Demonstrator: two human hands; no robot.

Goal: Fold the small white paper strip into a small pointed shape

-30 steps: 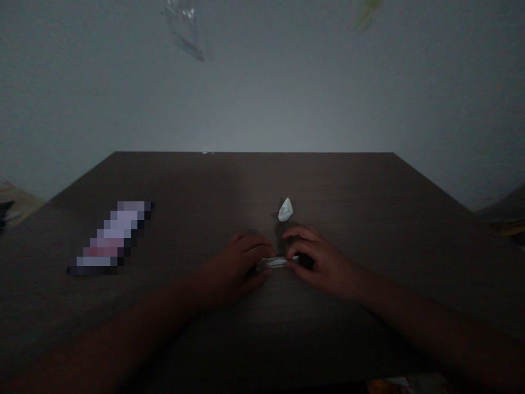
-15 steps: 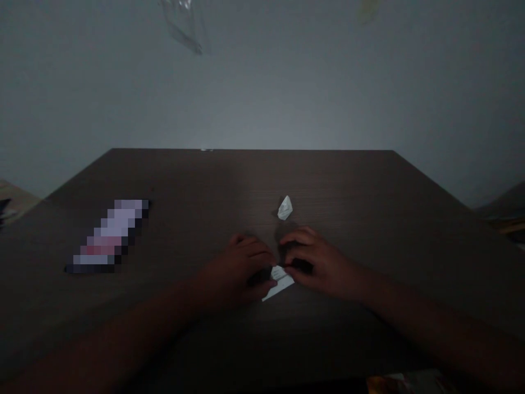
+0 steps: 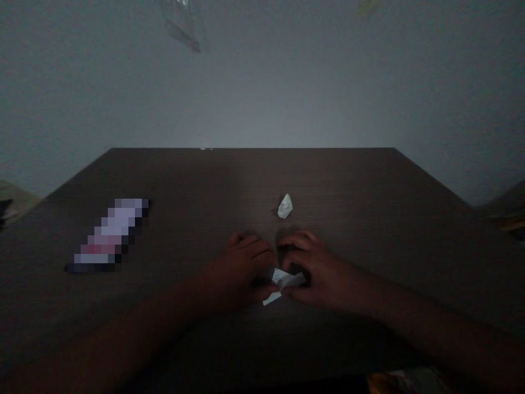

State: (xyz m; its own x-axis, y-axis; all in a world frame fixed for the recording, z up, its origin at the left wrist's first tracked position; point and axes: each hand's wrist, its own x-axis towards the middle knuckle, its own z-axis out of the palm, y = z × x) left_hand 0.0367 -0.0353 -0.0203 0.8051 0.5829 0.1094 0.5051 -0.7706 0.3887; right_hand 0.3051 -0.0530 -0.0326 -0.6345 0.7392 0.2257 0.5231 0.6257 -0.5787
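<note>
A dim, grey-lit view looks down over a dark brown table (image 3: 369, 197) with a fine wood grain, its far edge meeting a plain pale wall (image 3: 287, 98). At the far left, beyond the table's edge, a blurred tan shape is too dark to make out. On the left part of the tabletop lies a long, flat rectangular object (image 3: 110, 234) set at a slant (its surface is pixelated, showing only pale lilac, pink and dark blocks). High on the wall, left of centre, hangs something clear and shiny like crinkled plastic (image 3: 182, 24), blurred. Moving to the middle, the person's left hand (image 3: 241, 268) rests on the table with fingers curled, its fingertips pinching the left side of a small white piece of folded paper (image 3: 283, 283). This paper is thin and creased, with sharp angular flaps, one pointed corner sticking out toward the viewer; it sits just above or on the tabletop, between the two hands, near the table's centre. Beyond it, a little farther from the viewer and well clear of the hands, stands a second small white crumpled paper shape (image 3: 285, 207), roughly pointed. The right hand (image 3: 318, 268) grips the folded paper's right side, fingers bent over it. Both bare forearms stretch in from the lower corners. At the bottom right edge, a colourful printed scrap (image 3: 400, 380) peeks in.
</note>
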